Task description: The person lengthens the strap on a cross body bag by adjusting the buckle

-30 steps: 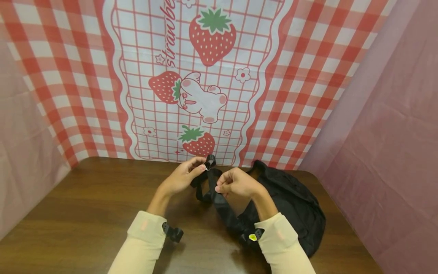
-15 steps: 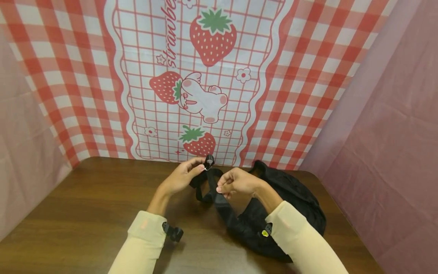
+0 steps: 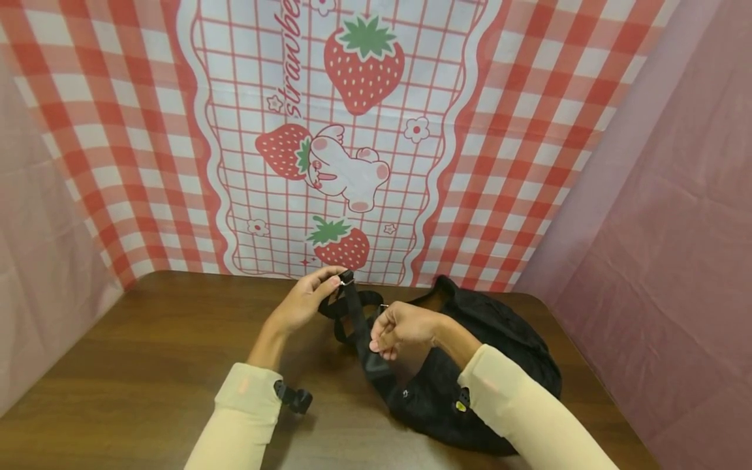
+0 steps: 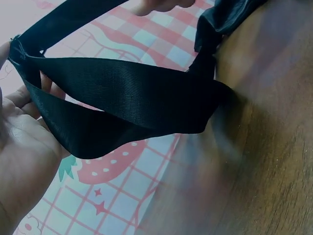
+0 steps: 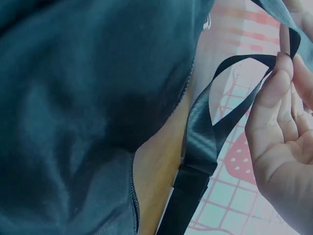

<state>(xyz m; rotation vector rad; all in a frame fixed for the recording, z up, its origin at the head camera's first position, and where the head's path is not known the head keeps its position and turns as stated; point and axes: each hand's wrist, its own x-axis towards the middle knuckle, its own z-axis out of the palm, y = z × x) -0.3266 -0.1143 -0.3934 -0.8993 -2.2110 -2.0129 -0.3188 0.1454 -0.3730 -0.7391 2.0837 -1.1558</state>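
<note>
A black bag (image 3: 505,365) lies on the right of the table, its strap (image 3: 355,313) running up towards the left in the head view. My left hand (image 3: 303,303) pinches the strap's far end beside a small metal strap adjuster (image 3: 346,282). Nearer the bag, the right hand (image 3: 405,329) pinches the same strap between thumb and fingers. The left wrist view shows a wide loop of strap (image 4: 127,93) hanging from the left fingertips. A zipper (image 5: 134,191) edges the bag in the right wrist view. My right fingers partly hide the strap.
The brown wooden table (image 3: 147,365) extends under both forearms. A red-and-white checked cloth (image 3: 511,143) with strawberries hangs at the back, with pink cloth (image 3: 664,248) along the right side. Small black wrist devices (image 3: 294,397) are strapped at the cuffs.
My right hand has moved down along the strap, towards the bag and me. The left hand has shifted slightly left with the adjuster, and more strap shows between the hands.
</note>
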